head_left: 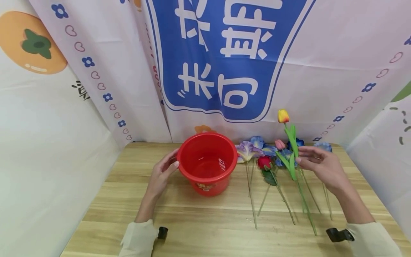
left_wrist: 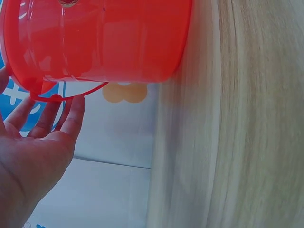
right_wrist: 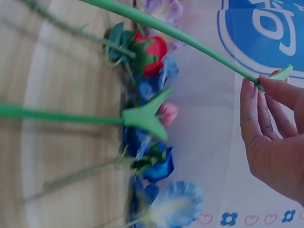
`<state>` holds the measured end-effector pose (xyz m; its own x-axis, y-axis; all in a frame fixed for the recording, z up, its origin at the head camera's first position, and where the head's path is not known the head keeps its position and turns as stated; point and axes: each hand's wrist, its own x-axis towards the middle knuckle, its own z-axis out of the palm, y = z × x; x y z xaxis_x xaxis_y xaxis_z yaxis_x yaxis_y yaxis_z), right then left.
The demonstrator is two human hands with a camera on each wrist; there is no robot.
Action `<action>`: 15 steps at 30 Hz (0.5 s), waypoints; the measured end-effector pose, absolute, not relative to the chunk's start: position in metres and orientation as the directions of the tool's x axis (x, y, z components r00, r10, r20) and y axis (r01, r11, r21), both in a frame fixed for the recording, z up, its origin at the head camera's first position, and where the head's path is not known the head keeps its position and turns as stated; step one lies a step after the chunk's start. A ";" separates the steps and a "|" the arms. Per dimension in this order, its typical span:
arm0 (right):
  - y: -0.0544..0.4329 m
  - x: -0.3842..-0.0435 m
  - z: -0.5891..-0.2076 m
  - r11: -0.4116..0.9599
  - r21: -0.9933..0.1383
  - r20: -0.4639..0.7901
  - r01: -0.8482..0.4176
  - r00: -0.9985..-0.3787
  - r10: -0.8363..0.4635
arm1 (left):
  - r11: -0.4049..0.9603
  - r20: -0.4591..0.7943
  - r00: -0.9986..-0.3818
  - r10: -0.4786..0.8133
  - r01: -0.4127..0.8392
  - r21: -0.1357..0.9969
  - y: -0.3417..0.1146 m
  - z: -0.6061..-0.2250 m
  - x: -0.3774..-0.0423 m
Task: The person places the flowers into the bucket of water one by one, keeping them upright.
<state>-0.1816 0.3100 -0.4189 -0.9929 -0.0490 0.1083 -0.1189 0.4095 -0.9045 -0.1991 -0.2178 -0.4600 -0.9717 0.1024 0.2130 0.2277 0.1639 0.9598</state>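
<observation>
A red plastic bucket (head_left: 207, 185) stands upright at the middle of the wooden table, its inside bare except for white lettering. My left hand (head_left: 163, 173) holds its left side, thumb at the rim and fingers at the thin red handle (left_wrist: 92, 89). On the other side, my right hand (head_left: 324, 167) pinches an artificial yellow-and-red tulip (head_left: 283, 116) by its green stem, near the leaves. The tulip is raised over the other flowers, bloom upward, its long stem slanting down toward the near side. In the right wrist view the bloom is mostly hidden behind the leaf and fingers.
Right of the bucket lie a red rose (head_left: 264, 163), a purple iris (head_left: 248, 150), a pink tulip (right_wrist: 168, 114), a blue rose (right_wrist: 160, 166) and a pale blue iris (right_wrist: 178, 204), stems toward the near edge. A printed cloth (head_left: 321, 89) hangs behind the table (head_left: 192, 228).
</observation>
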 end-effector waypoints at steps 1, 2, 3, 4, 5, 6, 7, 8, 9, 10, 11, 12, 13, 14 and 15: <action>0.307 -0.182 -0.417 0.401 -0.907 0.118 -0.128 -0.992 -0.049 | 0.166 0.212 -0.972 0.101 0.226 0.960 -0.218 -0.461 -0.199; 0.303 -0.182 -0.415 0.389 -0.911 0.126 -0.135 -0.991 -0.048 | 0.167 0.211 -0.972 0.100 0.226 0.960 -0.218 -0.461 -0.199; 0.300 -0.183 -0.414 0.377 -0.916 0.132 -0.139 -0.990 -0.046 | 0.169 0.210 -0.973 0.099 0.225 0.960 -0.218 -0.461 -0.199; 0.297 -0.183 -0.412 0.360 -0.922 0.137 -0.144 -0.989 -0.046 | 0.172 0.210 -0.973 0.099 0.224 0.959 -0.218 -0.462 -0.199; 0.293 -0.184 -0.410 0.340 -0.929 0.141 -0.148 -0.989 -0.044 | 0.171 0.209 -0.973 0.100 0.224 0.960 -0.218 -0.462 -0.199; 0.289 -0.185 -0.408 0.317 -0.937 0.143 -0.149 -0.989 -0.041 | 0.170 0.210 -0.973 0.101 0.224 0.960 -0.218 -0.462 -0.199; 0.285 -0.186 -0.406 0.298 -0.942 0.149 -0.155 -0.988 -0.041 | 0.168 0.210 -0.972 0.101 0.225 0.960 -0.218 -0.462 -0.199; 0.281 -0.187 -0.404 0.277 -0.947 0.156 -0.161 -0.987 -0.042 | 0.166 0.210 -0.972 0.101 0.225 0.960 -0.218 -0.462 -0.199; 0.277 -0.188 -0.402 0.251 -0.953 0.161 -0.167 -0.986 -0.044 | 0.166 0.209 -0.973 0.101 0.224 0.960 -0.218 -0.462 -0.199; 0.273 -0.189 -0.400 0.218 -0.961 0.167 -0.173 -0.985 -0.048 | 0.166 0.209 -0.972 0.102 0.224 0.960 -0.218 -0.461 -0.199; 0.269 -0.189 -0.398 0.193 -0.965 0.173 -0.180 -0.984 -0.051 | 0.165 0.208 -0.973 0.101 0.223 0.961 -0.218 -0.461 -0.199; 0.266 -0.190 -0.396 0.175 -0.966 0.181 -0.188 -0.982 -0.056 | 0.167 0.206 -0.973 0.100 0.221 0.961 -0.218 -0.461 -0.199; 0.262 -0.191 -0.394 0.155 -0.968 0.189 -0.196 -0.980 -0.062 | 0.170 0.206 -0.973 0.101 0.221 0.960 -0.218 -0.461 -0.199; 0.258 -0.192 -0.391 0.129 -0.972 0.191 -0.199 -0.979 -0.066 | 0.171 0.205 -0.974 0.101 0.220 0.960 -0.218 -0.461 -0.199; 0.254 -0.193 -0.389 0.116 -0.973 0.195 -0.201 -0.979 -0.067 | 0.173 0.205 -0.974 0.102 0.220 0.960 -0.218 -0.461 -0.199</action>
<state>-0.1927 0.2539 -0.3888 -0.9786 -0.0673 0.1946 -0.2014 0.1160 -0.9726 -0.1992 -0.2178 -0.4610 -0.9735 0.1020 0.2047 0.2200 0.1734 0.9600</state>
